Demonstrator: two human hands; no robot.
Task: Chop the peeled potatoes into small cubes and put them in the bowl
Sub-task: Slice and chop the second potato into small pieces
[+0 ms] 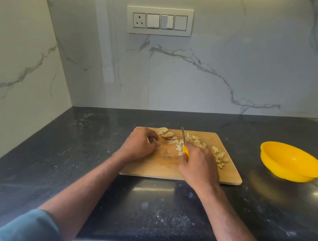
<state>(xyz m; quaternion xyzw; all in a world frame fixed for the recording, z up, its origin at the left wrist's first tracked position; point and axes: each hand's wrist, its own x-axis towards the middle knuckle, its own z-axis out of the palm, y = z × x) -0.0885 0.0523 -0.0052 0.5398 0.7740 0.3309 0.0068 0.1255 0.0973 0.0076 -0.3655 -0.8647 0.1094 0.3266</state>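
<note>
Right hand (pixel 198 166) grips our knife (pixel 183 141) by its yellow handle; left hand (pixel 139 144), fingers curled, rests empty on the board (pixel 151 168). Potato cubes (pixel 217 155) and slices (pixel 165 133) lie at its far side, the bowl (pixel 290 163) well right. We judge them light, wet, slippery: scoop cupped.

Soft, even daylight, pale glare patches on the dark countertop (pixel 148 204), wide-angle bending at edges.

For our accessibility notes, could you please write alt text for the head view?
A person's right hand grips a yellow-handled knife over potato cubes on a wooden cutting board, while the left hand, fingers curled, rests beside uncut potato slices. A yellow bowl sits to the right on the dark countertop.
</note>
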